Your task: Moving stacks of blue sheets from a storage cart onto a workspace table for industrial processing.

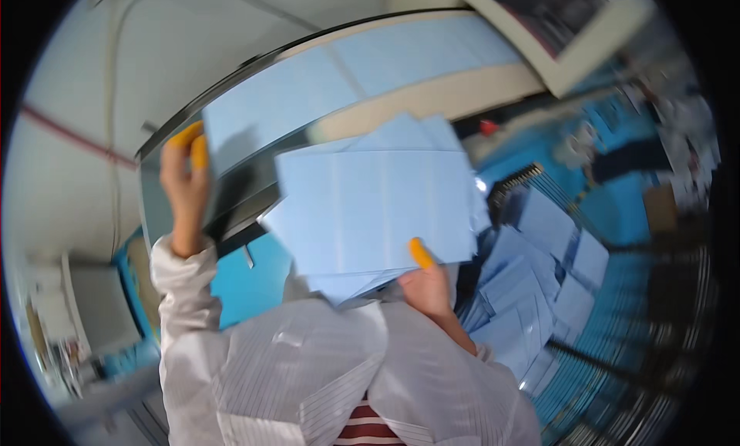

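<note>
My right hand (429,288) grips the lower right part of a fanned stack of light blue rectangular sheets (370,207), its yellow-covered thumb lying on top. The stack is in front of my chest, its sheets at uneven angles. At the left end of a conveyor-like machine bed, my left hand (185,184) has yellow covers on its fingertips. Those fingers are closed at the left edge of another light blue sheet (270,111) lying along the bed. Slight blur hides exactly how they meet that edge.
Farther along the bed (432,95) lies another blue sheet (432,49), near a pale machine housing (570,68). To my right, many similar sheets (524,284) lie loosely on or against a wire rack (593,369). A grey-white cabinet (96,307) stands far left.
</note>
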Demonstrator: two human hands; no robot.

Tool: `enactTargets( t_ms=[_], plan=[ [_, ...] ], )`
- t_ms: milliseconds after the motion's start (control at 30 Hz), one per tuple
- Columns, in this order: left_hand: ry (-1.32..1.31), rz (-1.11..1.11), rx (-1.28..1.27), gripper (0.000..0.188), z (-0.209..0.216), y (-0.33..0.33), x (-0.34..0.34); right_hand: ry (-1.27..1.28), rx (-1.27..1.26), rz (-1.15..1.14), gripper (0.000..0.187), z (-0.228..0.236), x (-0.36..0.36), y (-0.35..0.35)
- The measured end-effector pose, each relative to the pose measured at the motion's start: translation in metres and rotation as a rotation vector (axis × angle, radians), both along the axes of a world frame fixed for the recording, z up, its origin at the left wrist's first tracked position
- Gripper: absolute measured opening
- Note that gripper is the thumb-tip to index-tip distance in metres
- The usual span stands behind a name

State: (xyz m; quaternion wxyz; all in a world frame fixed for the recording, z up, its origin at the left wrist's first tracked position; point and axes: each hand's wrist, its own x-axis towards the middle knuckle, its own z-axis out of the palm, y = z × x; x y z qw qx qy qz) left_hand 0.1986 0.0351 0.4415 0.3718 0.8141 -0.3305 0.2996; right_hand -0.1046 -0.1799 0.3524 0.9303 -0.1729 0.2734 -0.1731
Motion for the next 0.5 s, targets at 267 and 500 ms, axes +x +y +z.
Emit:
enactTargets(
  t_ms=[267, 500],
  plan=[
    [0.229, -0.229, 0.314, 0.045, 0.007, -0.024, -0.076, -0.032, -0.139, 0.052, 0.044, 0.017, 0.005, 0.010],
    [0.361, -0.190, 0.219, 0.051, -0.007, -0.045, -0.079, -0.029, -0.158, 0.033, 0.042, 0.018, 0.007, 0.014]
  ],
)
